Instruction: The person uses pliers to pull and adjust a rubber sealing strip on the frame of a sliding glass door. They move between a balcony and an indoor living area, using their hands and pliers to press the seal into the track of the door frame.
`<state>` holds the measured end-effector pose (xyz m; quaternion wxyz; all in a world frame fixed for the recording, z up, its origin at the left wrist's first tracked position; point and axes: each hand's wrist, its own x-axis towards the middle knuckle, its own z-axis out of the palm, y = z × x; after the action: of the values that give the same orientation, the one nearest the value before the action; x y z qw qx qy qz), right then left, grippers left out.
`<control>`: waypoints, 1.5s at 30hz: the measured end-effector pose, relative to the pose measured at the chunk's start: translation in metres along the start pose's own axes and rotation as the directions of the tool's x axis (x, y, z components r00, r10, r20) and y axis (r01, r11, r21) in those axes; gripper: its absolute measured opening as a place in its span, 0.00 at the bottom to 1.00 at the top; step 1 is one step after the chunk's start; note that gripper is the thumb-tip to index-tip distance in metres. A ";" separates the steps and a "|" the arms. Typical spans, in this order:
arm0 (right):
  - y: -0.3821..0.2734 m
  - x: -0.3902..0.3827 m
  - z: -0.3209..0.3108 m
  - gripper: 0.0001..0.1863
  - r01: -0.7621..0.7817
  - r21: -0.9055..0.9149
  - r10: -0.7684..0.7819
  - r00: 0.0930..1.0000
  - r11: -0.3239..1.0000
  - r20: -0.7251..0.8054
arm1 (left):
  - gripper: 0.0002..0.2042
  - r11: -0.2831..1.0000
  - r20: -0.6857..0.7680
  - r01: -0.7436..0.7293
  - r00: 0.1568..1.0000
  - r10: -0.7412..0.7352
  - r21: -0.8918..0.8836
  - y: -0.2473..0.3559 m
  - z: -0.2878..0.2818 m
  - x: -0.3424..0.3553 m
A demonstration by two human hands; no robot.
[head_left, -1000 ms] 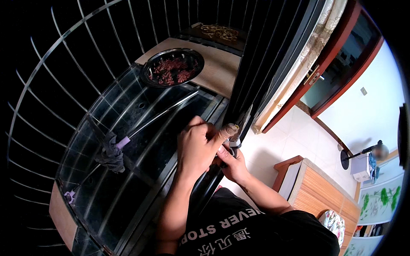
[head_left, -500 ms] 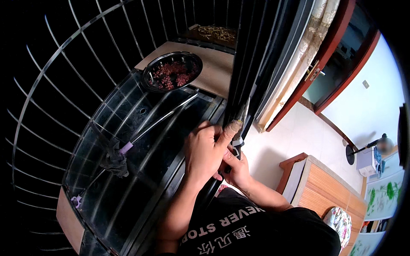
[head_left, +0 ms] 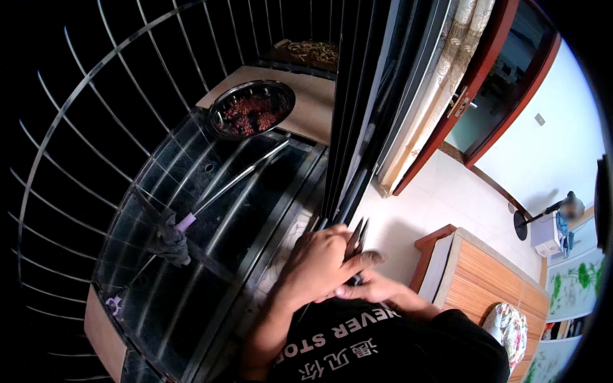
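Close to my body, a pair of scissors [head_left: 359, 239] points up and away from me, its two dark blades slightly apart. My right hand [head_left: 373, 288] is closed around the dark handles, which are mostly hidden behind my fingers. My left hand [head_left: 324, 258] lies against the scissors with curled fingers; its thumb crosses in front of the blades and is blurred, and the inside of that hand is hidden. Far left of my hands, a dark oval tray [head_left: 214, 125] holds many small reddish pieces, too small to name surely.
Metal bars [head_left: 43, 145] curve around the dark ledge on the left. A mop [head_left: 171, 244] with a purple collar lies there. Beige boards [head_left: 311, 115] hold the tray. A dark sliding door frame [head_left: 348, 127] rises ahead. Rightward stand a wooden bed [head_left: 491, 281] and a red-framed door [head_left: 460, 108].
Both hands and the scissors have come down closer to my body. The blades now show apart, where one pointed shape showed before. My view has shifted slightly.
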<state>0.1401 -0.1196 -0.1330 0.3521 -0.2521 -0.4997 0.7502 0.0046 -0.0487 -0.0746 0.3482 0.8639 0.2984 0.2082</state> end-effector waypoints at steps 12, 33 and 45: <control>0.028 0.004 0.022 0.20 -0.047 0.221 0.024 0.994 0.974 0.105 | 0.20 0.949 0.272 0.214 0.951 -0.147 -0.233 -0.024 -0.007 -0.027; 0.056 0.030 0.018 0.19 0.030 0.313 0.060 0.960 0.949 -0.273 | 0.19 0.933 0.127 0.284 0.957 -0.261 -0.222 -0.053 0.009 -0.018; 0.008 0.038 0.013 0.20 0.042 0.019 -0.025 0.841 0.999 -0.540 | 0.21 0.961 -0.144 0.203 0.962 -0.231 -0.188 -0.016 -0.006 0.006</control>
<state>0.1051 -0.0996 -0.1364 0.4953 -0.4385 -0.3737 0.6502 0.0000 -0.0323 -0.0814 0.4164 0.7725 0.4002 0.2640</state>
